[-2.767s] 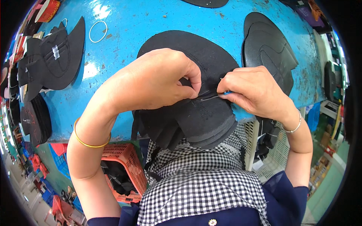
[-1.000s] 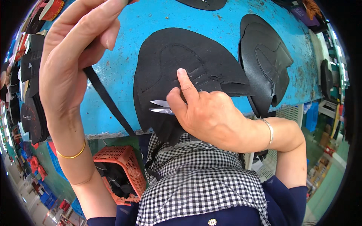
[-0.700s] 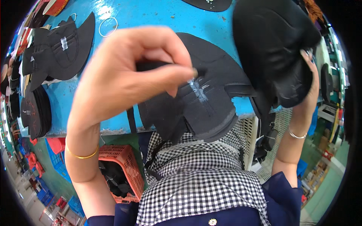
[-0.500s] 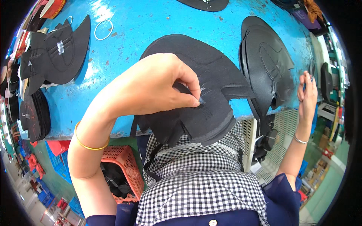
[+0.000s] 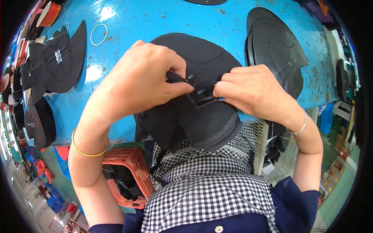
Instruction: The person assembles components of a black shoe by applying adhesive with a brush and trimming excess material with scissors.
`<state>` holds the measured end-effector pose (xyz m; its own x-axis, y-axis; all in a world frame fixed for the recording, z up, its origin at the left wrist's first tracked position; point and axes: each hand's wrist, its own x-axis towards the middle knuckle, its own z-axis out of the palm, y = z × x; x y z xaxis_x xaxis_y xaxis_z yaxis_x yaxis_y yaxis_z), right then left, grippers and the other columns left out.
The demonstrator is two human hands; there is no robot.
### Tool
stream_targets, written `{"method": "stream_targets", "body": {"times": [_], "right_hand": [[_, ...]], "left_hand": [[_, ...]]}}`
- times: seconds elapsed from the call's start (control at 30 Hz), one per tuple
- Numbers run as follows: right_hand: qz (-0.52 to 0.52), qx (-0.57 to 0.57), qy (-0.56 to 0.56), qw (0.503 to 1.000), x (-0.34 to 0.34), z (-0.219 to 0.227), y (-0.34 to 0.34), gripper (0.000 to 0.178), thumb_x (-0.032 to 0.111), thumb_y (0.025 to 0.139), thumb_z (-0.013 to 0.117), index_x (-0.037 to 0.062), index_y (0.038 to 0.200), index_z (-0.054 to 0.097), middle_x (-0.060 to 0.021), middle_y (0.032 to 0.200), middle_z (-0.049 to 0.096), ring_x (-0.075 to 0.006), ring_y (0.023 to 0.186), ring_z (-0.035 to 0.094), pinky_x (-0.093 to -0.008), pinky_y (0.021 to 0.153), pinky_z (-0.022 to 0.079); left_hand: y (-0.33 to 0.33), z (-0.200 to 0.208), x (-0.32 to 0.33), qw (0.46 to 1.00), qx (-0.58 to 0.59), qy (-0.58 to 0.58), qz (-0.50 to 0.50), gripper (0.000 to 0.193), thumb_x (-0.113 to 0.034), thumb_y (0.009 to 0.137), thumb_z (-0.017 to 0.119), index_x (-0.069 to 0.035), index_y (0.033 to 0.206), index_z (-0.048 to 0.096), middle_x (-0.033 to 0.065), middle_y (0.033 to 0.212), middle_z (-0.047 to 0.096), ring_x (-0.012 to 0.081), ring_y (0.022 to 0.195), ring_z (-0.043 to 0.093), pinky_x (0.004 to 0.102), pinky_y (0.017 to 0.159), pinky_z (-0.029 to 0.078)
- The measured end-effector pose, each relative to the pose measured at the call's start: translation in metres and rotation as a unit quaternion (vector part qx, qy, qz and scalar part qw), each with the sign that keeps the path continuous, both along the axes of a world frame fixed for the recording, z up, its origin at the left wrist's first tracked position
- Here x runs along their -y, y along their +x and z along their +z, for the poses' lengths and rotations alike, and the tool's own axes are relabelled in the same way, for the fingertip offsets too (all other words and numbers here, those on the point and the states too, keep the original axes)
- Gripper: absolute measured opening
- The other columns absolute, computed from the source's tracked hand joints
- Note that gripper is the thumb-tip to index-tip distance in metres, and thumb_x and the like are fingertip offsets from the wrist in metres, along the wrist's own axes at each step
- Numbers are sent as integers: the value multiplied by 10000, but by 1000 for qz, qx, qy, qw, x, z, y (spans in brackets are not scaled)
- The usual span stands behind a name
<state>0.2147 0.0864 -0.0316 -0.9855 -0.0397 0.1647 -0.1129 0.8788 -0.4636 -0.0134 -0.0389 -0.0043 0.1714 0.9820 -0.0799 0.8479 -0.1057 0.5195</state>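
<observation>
The right hand (image 5: 252,91) grasps a slim tool (image 5: 208,102), the black piece (image 5: 211,132) under its fingers. Left of them, the left hand (image 5: 143,77) curls; its grip I cannot tell.

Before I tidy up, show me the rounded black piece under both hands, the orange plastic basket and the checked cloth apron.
Rounded black piece (image 5: 204,66): head view, upper part.
Orange plastic basket (image 5: 142,171): head view, perforated side.
Checked apron (image 5: 210,196): head view, middle.

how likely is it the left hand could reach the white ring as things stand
Probably yes: the white ring lies uncovered on the blue table, with nothing visible between it and the left hand, though that hand is over the black piece now.
</observation>
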Motion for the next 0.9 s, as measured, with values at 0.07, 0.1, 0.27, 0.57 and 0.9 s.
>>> {"method": "stream_targets", "body": {"times": [0.07, 0.1, 0.27, 0.57, 0.9], "right_hand": [[18, 28, -6, 999, -5, 6, -1, 214, 134, 795, 732, 112, 915, 556, -31, 715, 592, -241, 694, 637, -381, 563, 493], [38, 51, -9, 998, -8, 9, -2, 218, 138, 794, 730, 115, 905, 544, -31, 702, 586, -241, 683, 637, -381, 550, 492], [21, 2, -8, 1000, -10, 5, -11, 217, 149, 800, 725, 128, 921, 545, -35, 681, 570, -245, 676, 642, -369, 535, 488], [-56, 47, -2, 997, -7, 20, -28, 214, 266, 894, 668, 101, 940, 539, -83, 738, 638, -316, 697, 647, -420, 584, 488], [-66, 33, -25, 997, -3, 22, -30, 243, 309, 911, 670, 93, 882, 561, -86, 701, 615, -317, 652, 632, -427, 559, 471]], "left_hand": [[-2, 4, -3, 991, 67, -106, 46, 198, -156, 791, 767, 6, 851, 672, 126, 710, 611, 262, 654, 582, 349, 596, 451], [-2, 4, -1, 991, 67, -105, 50, 198, -156, 791, 767, 6, 851, 672, 126, 710, 611, 262, 654, 582, 349, 596, 451], [-4, 1, 1, 995, 53, -77, 37, 165, -151, 810, 743, -10, 869, 681, 128, 734, 621, 270, 670, 592, 352, 628, 475], [-7, 0, 6, 996, 50, -64, 21, 151, -137, 826, 727, -18, 897, 667, 122, 763, 623, 273, 709, 609, 366, 656, 484], [-12, 2, 9, 988, 107, -93, 66, 138, -129, 891, 677, -20, 957, 625, 54, 753, 591, 155, 723, 562, 263, 689, 457]]}}
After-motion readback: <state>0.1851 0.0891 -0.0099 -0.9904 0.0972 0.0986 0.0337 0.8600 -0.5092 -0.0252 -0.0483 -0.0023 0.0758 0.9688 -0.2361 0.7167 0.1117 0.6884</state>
